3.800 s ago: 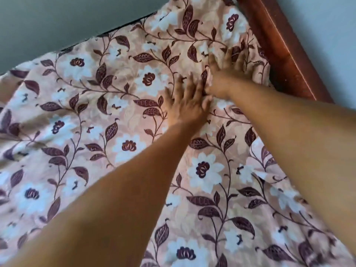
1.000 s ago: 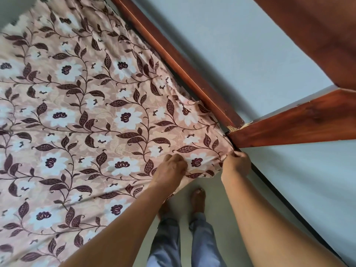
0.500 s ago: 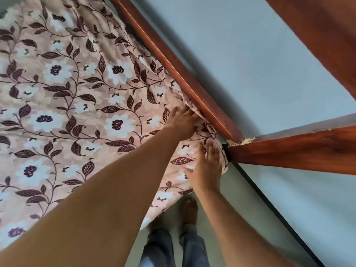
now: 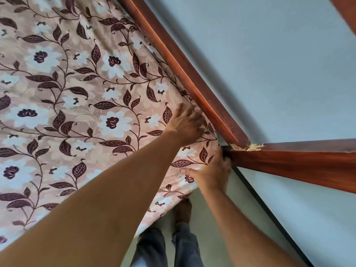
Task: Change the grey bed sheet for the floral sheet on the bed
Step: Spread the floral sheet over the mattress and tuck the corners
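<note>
The floral sheet (image 4: 81, 105), beige with white flowers and dark maroon leaves, is spread over the bed and fills the left of the view. My left hand (image 4: 185, 125) lies flat on it with straight fingers, its fingertips at the wooden headboard rail (image 4: 185, 72). My right hand (image 4: 212, 173) presses the sheet at the mattress corner, thumb spread on the cloth and fingers reaching into the gap beside the wooden post. No grey sheet is in view.
A second wooden beam (image 4: 300, 162) juts to the right from the chipped joint (image 4: 247, 146). A pale blue wall (image 4: 269, 64) rises behind the rail. My bare feet (image 4: 183, 210) and grey trousers stand on the light floor beside the bed.
My left hand has slid along the rail toward the corner. My right hand has moved to the corner's edge against the post. The view has come closer.
</note>
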`<state>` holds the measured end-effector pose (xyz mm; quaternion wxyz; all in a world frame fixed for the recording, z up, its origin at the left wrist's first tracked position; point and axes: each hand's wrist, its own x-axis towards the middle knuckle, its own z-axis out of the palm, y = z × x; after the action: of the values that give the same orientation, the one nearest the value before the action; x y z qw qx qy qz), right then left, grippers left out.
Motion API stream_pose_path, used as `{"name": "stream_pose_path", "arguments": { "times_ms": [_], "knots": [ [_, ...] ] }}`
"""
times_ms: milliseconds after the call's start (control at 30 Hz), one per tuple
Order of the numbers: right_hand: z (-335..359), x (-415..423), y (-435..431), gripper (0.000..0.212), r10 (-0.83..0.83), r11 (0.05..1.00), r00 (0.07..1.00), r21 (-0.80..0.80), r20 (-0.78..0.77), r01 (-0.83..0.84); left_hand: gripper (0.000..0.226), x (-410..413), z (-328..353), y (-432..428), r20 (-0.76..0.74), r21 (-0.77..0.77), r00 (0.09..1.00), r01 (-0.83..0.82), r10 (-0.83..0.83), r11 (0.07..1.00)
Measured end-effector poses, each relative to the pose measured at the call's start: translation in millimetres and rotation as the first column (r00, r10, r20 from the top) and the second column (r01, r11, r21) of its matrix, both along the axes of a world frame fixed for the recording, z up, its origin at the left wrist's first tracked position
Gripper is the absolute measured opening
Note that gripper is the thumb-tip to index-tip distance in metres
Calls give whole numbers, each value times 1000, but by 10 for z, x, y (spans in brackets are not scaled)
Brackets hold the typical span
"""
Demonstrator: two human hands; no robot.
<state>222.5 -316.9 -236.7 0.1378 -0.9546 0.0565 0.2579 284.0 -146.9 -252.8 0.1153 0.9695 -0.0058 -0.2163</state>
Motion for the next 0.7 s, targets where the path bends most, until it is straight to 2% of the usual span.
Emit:
{"name": "stream_pose_path", "arguments": {
  "times_ms": [67,133,200,267,333,433,500,567,633,700],
  "knots": [
    [55,-242,-2,125,-127,991,989,-42,81,131,61,-111,-4,-46,15,3,999,48,-48,999],
    [7,-415,-10,101,-240,967,967,110,88,230,60,-250,-28,-88,26,-15,997,69,-68,998],
    [-89,-416,-2,77,-377,869,926,358,32,342,61,-400,-49,-143,49,-34,996,70,-68,997],
    [-212,-289,9,58,-522,706,850,521,-74,479,61,-535,-51,-193,66,-45,996,70,-67,997],
    [-345,-136,-42,57,-619,540,748,561,-242,628,62,-668,-65,-235,72,-50,995,75,-71,996],
    [-553,12,-206,63,-584,340,632,554,-509,760,62,-877,-75,-317,95,-69,991,97,-90,993],
    [-621,114,-282,66,-539,293,571,498,-619,816,61,-1010,-75,-390,111,-71,989,105,-97,992],
    [-664,195,-351,68,-518,298,529,439,-672,848,61,-1136,-40,-500,99,-89,992,93,-84,992],
    [-665,247,-370,68,-474,302,524,428,-708,852,63,-1254,8,-616,46,-112,997,72,-68,991],
    [-633,290,-380,66,-435,266,521,448,-735,854,69,-1379,68,-729,13,-117,998,61,-60,991]
  ]
}}
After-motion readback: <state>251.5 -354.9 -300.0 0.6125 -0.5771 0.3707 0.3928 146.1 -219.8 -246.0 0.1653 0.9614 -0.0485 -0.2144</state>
